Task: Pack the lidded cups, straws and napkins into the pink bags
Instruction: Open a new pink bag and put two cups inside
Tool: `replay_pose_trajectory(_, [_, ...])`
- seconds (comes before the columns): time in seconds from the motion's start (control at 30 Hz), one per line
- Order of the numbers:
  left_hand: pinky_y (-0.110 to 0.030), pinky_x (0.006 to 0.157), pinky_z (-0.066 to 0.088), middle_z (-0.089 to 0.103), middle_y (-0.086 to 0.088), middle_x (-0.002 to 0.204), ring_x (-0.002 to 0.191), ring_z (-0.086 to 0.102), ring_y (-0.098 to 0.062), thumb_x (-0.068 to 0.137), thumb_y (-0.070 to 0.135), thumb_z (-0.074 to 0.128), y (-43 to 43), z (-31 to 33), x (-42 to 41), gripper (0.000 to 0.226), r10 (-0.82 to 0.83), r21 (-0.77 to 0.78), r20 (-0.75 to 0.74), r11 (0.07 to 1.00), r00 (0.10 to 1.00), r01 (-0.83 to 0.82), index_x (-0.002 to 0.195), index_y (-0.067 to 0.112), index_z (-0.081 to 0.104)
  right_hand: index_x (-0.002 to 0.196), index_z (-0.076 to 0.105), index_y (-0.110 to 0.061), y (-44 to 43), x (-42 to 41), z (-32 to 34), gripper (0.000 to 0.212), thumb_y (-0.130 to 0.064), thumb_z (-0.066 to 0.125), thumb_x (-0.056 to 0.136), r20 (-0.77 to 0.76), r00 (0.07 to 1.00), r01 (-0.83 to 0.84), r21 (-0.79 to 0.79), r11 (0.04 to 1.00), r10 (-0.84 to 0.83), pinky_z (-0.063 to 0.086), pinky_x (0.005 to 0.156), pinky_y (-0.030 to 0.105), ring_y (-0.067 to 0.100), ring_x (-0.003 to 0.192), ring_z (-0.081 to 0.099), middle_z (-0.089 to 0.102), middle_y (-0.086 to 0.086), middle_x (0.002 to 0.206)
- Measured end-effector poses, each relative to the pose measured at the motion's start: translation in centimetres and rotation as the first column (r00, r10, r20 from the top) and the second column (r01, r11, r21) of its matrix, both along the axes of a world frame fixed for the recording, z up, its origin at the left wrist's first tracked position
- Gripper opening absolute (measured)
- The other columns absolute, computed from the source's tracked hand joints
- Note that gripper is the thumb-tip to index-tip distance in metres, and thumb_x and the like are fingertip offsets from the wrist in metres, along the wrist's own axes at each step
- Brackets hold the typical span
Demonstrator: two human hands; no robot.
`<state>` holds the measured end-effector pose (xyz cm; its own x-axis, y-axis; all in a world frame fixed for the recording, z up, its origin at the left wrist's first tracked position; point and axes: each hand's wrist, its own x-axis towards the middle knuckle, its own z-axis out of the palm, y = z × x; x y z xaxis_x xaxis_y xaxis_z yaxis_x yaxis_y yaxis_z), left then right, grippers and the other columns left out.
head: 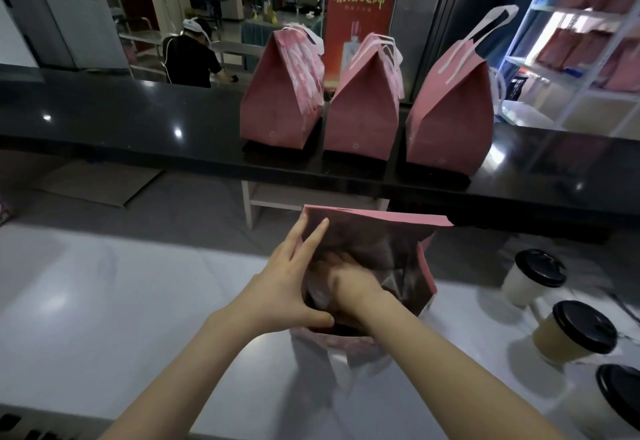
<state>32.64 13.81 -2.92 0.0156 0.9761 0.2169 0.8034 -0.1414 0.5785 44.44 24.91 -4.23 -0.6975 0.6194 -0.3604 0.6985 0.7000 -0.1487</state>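
An open pink bag (388, 231) stands on the white worktop (104, 301) in front of me. My left hand (294, 276) holds its left wall, fingers straight along the outside and thumb on the near rim. My right hand (346, 283) reaches down inside the bag; its fingers are hidden in the dark interior, so what they touch is unclear. Three lidded cups stand to the right: a white one (530, 276), a beige one (571, 332) and one cut off by the frame's edge (620, 401). No straws or napkins show.
Three closed pink bags (280, 93) (363, 103) (450, 107) with white handles stand in a row on the raised black counter (104, 117). A white shelf rack (581, 41) with more pink bags is at the far right. A person sits beyond the counter.
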Motion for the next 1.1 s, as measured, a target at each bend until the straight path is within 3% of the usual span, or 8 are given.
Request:
replay_pose_trajectory(0.2, [-0.028, 0.104, 0.038, -0.031, 0.030, 0.150, 0.145, 0.007, -0.007, 0.060, 0.056, 0.076, 2.1, -0.5, -1.8, 0.118, -0.027, 0.025, 0.048, 0.999, 0.998, 0.026, 0.142, 0.061, -0.008, 0.151, 0.019, -0.028, 2.1, -0.8, -0.2, 0.084, -0.032, 0.068, 0.083, 0.090, 0.995, -0.054, 0.005, 0.999, 0.054, 0.024, 0.116, 0.047, 0.030, 0.141, 0.023, 0.021, 0.004, 0.156])
replay_pose_trajectory(0.33, [-0.034, 0.110, 0.030, -0.025, 0.025, 0.154, 0.147, 0.006, -0.012, 0.064, 0.069, 0.068, 3.3, -0.4, -2.1, 0.103, -0.018, 0.009, 0.115, 1.000, 0.993, 0.017, 0.139, 0.067, -0.003, 0.150, 0.013, -0.039, 2.3, 1.5, 0.3, 0.088, -0.040, 0.068, 0.083, 0.026, 1.000, 0.006, 0.055, 0.998, -0.007, 0.039, 0.107, 0.045, 0.028, 0.137, 0.033, 0.018, -0.003, 0.158])
replay_pose_trajectory(0.53, [-0.039, 0.112, 0.032, -0.025, 0.027, 0.153, 0.148, 0.004, -0.012, 0.044, 0.089, 0.065, 3.4, -0.5, -3.3, 0.095, -0.040, -0.055, 0.136, 0.997, 0.990, 0.047, 0.129, 0.065, 0.031, 0.127, 0.055, -0.032, 0.1, 7.6, 5.4, 0.045, -0.057, 0.047, 0.091, -0.140, 0.988, 0.090, 0.203, 0.975, -0.062, 0.046, 0.093, 0.033, 0.014, 0.115, 0.052, 0.054, -0.008, 0.129])
replay_pose_trajectory(0.7, [-0.016, 0.098, 0.038, -0.031, 0.027, 0.151, 0.135, 0.011, 0.002, 0.053, 0.058, 0.083, 3.5, -1.9, -3.2, 0.061, -0.117, 0.007, 0.103, 0.993, 0.988, 0.117, 0.104, 0.051, 0.050, 0.116, 0.063, -0.038, -1.1, 13.8, 6.9, 0.070, -0.083, 0.027, 0.077, -0.127, 0.992, 0.052, 0.328, 0.943, -0.011, 0.007, 0.120, 0.037, 0.006, 0.139, 0.025, 0.046, -0.018, 0.140])
replay_pose_trajectory(0.77, [-0.010, 0.094, 0.033, -0.024, 0.022, 0.155, 0.136, 0.013, 0.003, 0.059, 0.041, 0.086, 4.1, -2.4, -2.6, 0.048, -0.114, 0.074, 0.128, 0.992, 0.985, 0.105, 0.094, 0.043, 0.053, 0.114, 0.065, -0.034, -1.1, 15.2, 6.5, 0.053, -0.072, 0.050, 0.079, -0.093, 0.996, 0.042, 0.404, 0.914, -0.005, 0.002, 0.121, 0.045, 0.013, 0.147, 0.012, 0.031, -0.013, 0.153])
replay_pose_trajectory(0.87, [-0.025, 0.100, 0.035, -0.010, 0.015, 0.159, 0.144, 0.017, -0.011, 0.063, 0.025, 0.086, 5.2, -2.5, -1.3, 0.041, -0.102, 0.154, 0.203, 0.985, 0.974, 0.072, 0.084, 0.039, 0.054, 0.090, 0.072, -0.021, -0.7, 15.7, 5.4, 0.022, -0.028, 0.082, 0.072, -0.192, 0.980, 0.142, 0.522, 0.841, -0.047, 0.035, 0.110, 0.053, 0.032, 0.136, 0.041, 0.046, 0.004, 0.146])
replay_pose_trajectory(0.97, [-0.027, 0.102, 0.034, -0.001, 0.006, 0.160, 0.140, 0.022, -0.011, 0.063, 0.018, 0.087, 6.5, -2.2, -0.1, 0.041, -0.098, 0.173, 0.233, 0.983, 0.968, 0.058, 0.081, 0.034, 0.054, 0.079, 0.070, -0.011, 0.0, 16.2, 4.6, 0.010, -0.014, 0.079, 0.075, -0.352, 0.923, 0.324, 0.489, 0.810, -0.156, 0.058, 0.072, 0.041, 0.029, 0.104, 0.063, 0.058, 0.004, 0.129])
replay_pose_trajectory(1.1, [-0.020, 0.098, 0.030, 0.007, -0.001, 0.161, 0.131, 0.026, -0.001, 0.062, 0.014, 0.089, 8.4, -2.3, 1.8, 0.039, -0.125, 0.212, 0.255, 0.975, 0.959, 0.070, 0.078, 0.029, 0.057, 0.090, 0.067, -0.006, 2.1, 18.1, 3.7, 0.009, -0.014, 0.067, 0.086, -0.403, 0.889, 0.416, 0.506, 0.755, -0.220, 0.054, 0.070, 0.036, 0.021, 0.101, 0.058, 0.054, 0.000, 0.124])
